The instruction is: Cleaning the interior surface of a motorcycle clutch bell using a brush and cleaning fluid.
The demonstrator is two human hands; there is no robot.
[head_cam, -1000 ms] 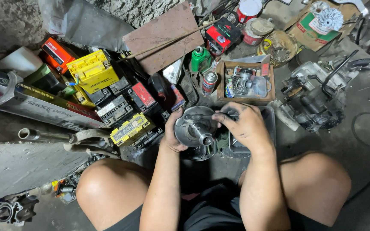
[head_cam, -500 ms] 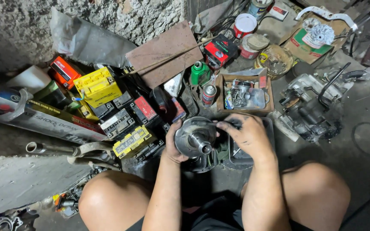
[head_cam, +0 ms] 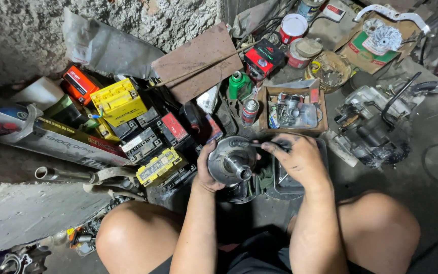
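The left hand [head_cam: 205, 170] cupped a round metal drum [head_cam: 231, 163] from behind, its grip closed around the rim. The right hand [head_cam: 300, 160] pinched a thin dark tool [head_cam: 252, 145] against the drum's top edge, fingers tight. The drum sat over a dark tray [head_cam: 292, 185], just below the cardboard box of parts [head_cam: 291, 108]. Since a second earlier the hold looked unchanged; only the view had drifted.

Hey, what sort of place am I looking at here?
Likely a small motorcycle repair workshop: old vehicle batteries are piled by the wall, an engine block sits on the concrete floor, and both hands hold a round metal engine part.
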